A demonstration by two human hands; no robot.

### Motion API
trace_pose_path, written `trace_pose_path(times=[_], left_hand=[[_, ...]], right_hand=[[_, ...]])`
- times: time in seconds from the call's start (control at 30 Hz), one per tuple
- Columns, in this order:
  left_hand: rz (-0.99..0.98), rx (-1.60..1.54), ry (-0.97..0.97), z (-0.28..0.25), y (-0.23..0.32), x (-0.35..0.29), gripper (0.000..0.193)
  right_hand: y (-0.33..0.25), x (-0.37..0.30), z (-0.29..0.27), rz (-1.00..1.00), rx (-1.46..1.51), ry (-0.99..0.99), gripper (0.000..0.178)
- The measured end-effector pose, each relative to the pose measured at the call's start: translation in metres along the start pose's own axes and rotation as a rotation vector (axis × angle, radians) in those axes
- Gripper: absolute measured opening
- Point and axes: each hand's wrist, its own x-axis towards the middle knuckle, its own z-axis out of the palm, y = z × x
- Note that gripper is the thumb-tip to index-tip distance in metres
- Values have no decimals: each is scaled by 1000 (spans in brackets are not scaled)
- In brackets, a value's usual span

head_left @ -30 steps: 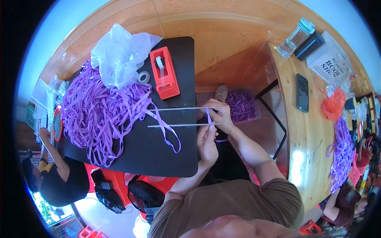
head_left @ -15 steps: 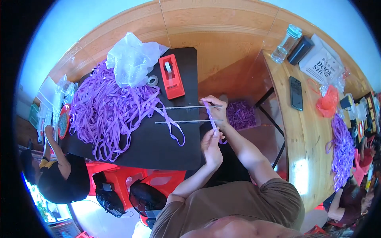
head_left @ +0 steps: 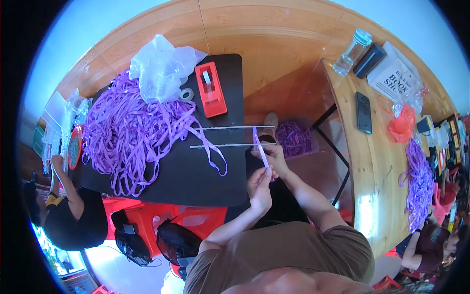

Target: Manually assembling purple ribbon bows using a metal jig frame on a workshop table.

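Two thin metal rods reach out side by side past the right edge of a dark table. A purple ribbon is looped over the far rod and runs down across the near one. Its lower part is pinched in my left hand, just in front of the rods. Beside the ribbon, my right hand is at the near rod with its fingers curled; their tips are partly hidden, and what they hold cannot be made out. A big heap of purple ribbon lies on the table, one strand trailing toward the rods.
On the dark table are a red tape dispenser, a tape roll and a plastic bag. A bin of purple pieces stands on the floor. The wooden table at right bears a phone and bottle. Another person works at far left.
My right hand has moved from the far rod toward me, to the near rod. My left hand has shifted slightly nearer to me, still pinching the ribbon, which now looks tauter.
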Motion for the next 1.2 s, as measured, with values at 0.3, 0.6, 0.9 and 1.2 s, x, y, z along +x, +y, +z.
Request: trace_pose_path(times=[0.3, 0.6, 0.9, 1.2], left_hand=[[-103, 129, -83, -27, 16, -45, 17], [-223, 141, -167, -31, 42, -69, 17], [-243, -10, -305, -43, 79, -92, 14], [-462, -178, -211, -79, 68, -95, 12]], right_hand=[[-27, -40, -9, 236, 245, 23, 6], [-23, -75, -5, 453, 465, 33, 11], [-31, -111, 11, 351, 301, 65, 6], [-39, -102, 4, 317, 380, -20, 27]])
